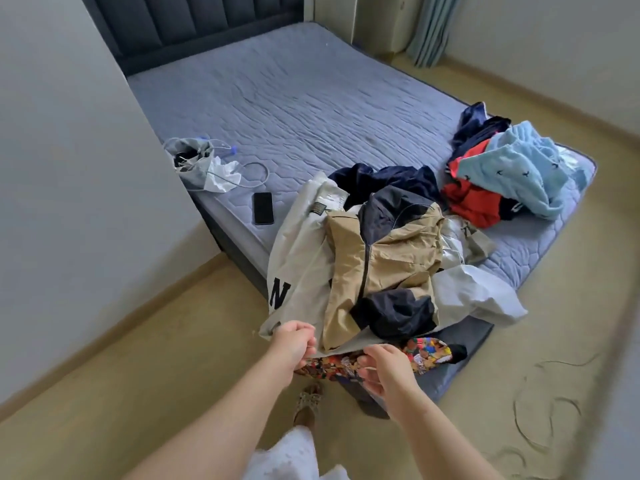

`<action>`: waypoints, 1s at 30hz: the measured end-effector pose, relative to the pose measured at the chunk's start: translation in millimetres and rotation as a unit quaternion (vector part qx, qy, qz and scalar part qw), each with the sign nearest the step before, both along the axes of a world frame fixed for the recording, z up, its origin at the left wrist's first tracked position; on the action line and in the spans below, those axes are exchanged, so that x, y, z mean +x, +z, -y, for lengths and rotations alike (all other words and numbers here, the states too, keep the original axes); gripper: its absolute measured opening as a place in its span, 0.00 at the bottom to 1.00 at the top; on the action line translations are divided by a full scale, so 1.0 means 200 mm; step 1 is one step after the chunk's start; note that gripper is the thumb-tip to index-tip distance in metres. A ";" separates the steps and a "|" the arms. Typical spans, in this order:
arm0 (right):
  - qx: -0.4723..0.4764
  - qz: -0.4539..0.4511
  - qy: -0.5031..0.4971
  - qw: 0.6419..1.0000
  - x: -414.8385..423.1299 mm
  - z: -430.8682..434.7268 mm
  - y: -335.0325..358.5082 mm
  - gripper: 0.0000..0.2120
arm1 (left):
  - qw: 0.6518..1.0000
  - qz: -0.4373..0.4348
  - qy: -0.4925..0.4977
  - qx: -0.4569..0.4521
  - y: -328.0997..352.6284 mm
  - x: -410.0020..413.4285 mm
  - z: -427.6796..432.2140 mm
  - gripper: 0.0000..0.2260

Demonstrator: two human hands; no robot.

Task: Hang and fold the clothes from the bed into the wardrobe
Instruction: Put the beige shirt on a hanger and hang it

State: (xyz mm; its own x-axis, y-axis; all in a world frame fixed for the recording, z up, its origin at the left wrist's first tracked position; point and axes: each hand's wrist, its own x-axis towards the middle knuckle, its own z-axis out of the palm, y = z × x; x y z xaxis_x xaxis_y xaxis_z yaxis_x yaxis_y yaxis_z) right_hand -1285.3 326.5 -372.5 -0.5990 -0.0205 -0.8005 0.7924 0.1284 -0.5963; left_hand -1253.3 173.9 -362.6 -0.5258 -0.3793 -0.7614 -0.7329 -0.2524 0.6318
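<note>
Head camera looks down at two bare arms reaching to the corner of the bed (294,98). The left hand (296,341) is closed on the bottom edge of a pale top (301,265) with a big black letter N on it. The right hand (381,367) is just beside that same edge, with its fingers curled. I cannot tell if it is holding the cloth or only touching it.

The pale top lies on the near corner of the bed and hangs over the side. A tan and dark jacket (391,258) lies on top of it. A bright, many-coloured cloth (426,351) pokes out from under the pile, right by the right hand. Behind the jacket is a dark blue heap (381,178).

Further off, near the right edge of the bed, a light blue cloth (512,168) sits on a red one (467,199).

On the left side of the bed lie a black phone (263,208), a white cable (256,174) and a grey bag (194,157). A foot in a slipper (308,400) stands on the floor below the hands.
</note>
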 end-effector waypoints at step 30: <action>0.036 0.182 -0.059 0.981 -0.53 -0.03 -0.61 0.09 | 0.983 0.164 -0.066 0.041 -0.90 -0.82 -0.08 0.34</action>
State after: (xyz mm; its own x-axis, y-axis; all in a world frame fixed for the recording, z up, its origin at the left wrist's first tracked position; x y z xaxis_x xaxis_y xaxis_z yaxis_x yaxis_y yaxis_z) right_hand -1392.0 331.6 -493.9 -0.2681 0.0955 -0.9586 0.9630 0.0546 -0.2639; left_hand -1416.9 189.6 -542.8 -0.2868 -0.2537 -0.9238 -0.9238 -0.1821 0.3368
